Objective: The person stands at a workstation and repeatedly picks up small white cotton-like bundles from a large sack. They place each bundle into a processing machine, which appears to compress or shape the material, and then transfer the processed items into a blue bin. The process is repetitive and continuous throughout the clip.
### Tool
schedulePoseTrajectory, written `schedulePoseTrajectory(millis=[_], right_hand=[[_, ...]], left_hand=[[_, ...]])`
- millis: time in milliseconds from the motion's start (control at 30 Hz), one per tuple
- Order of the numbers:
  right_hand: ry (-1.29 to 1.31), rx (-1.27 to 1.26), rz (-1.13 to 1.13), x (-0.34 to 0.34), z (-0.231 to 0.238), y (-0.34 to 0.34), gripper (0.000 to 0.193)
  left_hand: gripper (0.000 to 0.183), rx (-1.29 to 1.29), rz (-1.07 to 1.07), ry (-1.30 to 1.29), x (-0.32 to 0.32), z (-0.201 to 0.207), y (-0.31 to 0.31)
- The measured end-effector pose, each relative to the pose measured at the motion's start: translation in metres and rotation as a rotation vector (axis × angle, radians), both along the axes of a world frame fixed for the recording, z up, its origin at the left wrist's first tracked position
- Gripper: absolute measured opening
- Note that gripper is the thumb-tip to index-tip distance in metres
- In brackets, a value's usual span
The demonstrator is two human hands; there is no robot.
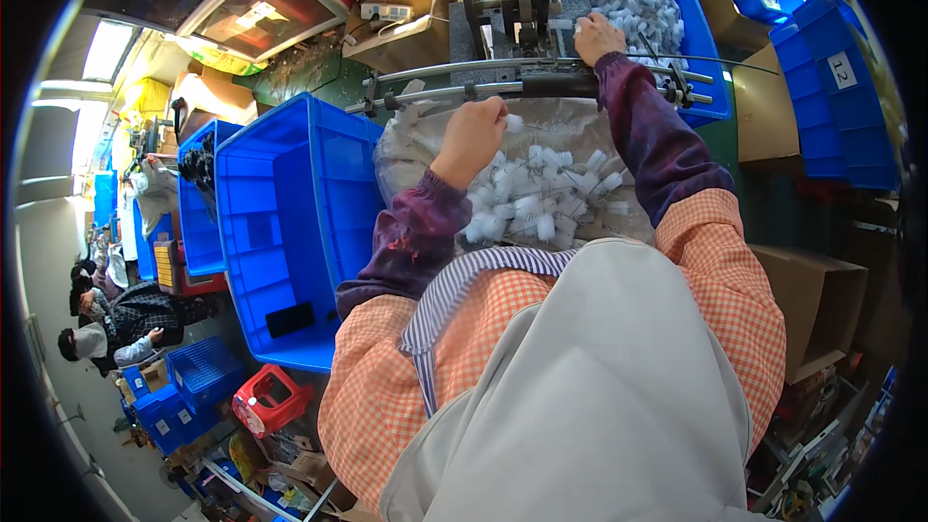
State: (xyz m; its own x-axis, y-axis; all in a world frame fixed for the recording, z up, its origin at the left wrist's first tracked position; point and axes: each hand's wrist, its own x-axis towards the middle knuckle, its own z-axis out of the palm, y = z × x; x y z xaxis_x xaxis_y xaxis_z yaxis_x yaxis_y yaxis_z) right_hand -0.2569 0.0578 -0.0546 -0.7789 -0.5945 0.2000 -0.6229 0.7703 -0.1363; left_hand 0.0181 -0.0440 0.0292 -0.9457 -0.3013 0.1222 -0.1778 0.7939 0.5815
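Note:
My left hand (pixel 472 143) is closed in a pinch above a clear plastic sheet or bag, with a small white brush (pixel 513 122) at its fingertips. Below it lies a heap of small white brushes (pixel 541 195) with thin wire stems. Farther off, my right hand (pixel 598 40) reaches to the right side of a small dark machine (pixel 522 17), its fingers pinched together. Whatever those fingers grip is too small to make out. Between my hands and the machine run metal rails (pixel 435 95). Beside my right hand, a blue bin (pixel 704 39) holds many greyish-white brushes (pixel 633 10).
A large blue bin (pixel 280 169) with a dark flat object (pixel 290 320) inside stands at my left. Cardboard boxes (pixel 807 304) are at right and behind the machine. Stacked blue crates (pixel 831 87) rise at far right. A red stool (pixel 271 401) and other people (pixel 126 319) are at left.

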Motion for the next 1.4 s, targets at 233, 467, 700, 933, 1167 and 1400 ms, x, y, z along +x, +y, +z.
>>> schedulePoseTrajectory(millis=[233,467,700,933,1167,1400], right_hand=[[0.045,0.213,-0.111,-0.036,0.038,0.027,0.021],[-0.04,-0.138,0.138,0.0,0.058,0.091,0.032],[-0.755,-0.415,0.713,0.05,0.052,0.048,0.021],[0.186,-0.237,0.225,0.003,-0.006,-0.008,0.01],[0.149,-0.259,0.237,-0.008,-0.022,-0.021,0.012],[0.049,-0.247,0.202,-0.01,-0.018,-0.021,0.014]], left_hand=[[0.013,0.113,-0.094,0.114,-0.017,0.001,0.022],[0.012,0.101,-0.12,0.226,-0.041,0.009,0.038],[0.021,-0.108,0.024,-0.04,-0.037,0.01,0.038],[0.031,-0.147,-0.131,-0.548,0.016,-0.058,0.007],[0.021,-0.15,-0.194,-0.58,0.019,-0.075,0.004],[0.019,-0.172,-0.154,-0.598,0.015,-0.076,0.005]])
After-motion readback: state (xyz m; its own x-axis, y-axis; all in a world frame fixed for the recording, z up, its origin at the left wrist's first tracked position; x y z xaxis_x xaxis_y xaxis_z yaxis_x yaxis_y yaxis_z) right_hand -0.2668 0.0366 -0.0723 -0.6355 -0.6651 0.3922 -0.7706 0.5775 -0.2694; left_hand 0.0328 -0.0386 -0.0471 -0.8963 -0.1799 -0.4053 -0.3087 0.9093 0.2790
